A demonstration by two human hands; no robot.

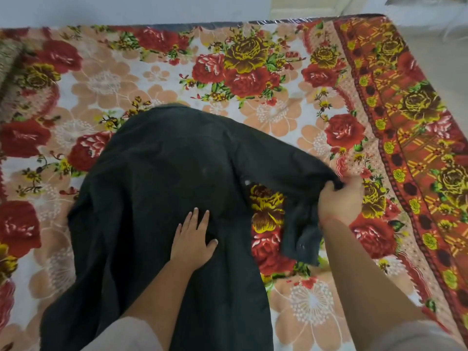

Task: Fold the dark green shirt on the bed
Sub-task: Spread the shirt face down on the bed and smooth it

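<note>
Head view looks down on the bed [273, 115], whose flowered cover fills nearly the whole frame. Its far edge runs along the top under a pale wall [126, 8]. Its right edge slants down past a red patterned border [405, 138], with bare floor [445, 62] beyond.

The dark green shirt [157, 198] lies left of the bed's middle, its narrow end away from us and its lower part running off the bottom of the frame. Our left hand [195, 239] rests flat on the shirt's body, fingers straight. Our right hand [339, 201] is curled round the sleeve [286, 173], which stretches sideways from the body, its end hanging loose below the grip.

We see open cover between sleeve and body, and wide stretches beyond the shirt and to both sides. A brownish fabric thing [10, 59] sits at the far left edge, well apart from the shirt; we cannot tell what it is.
</note>
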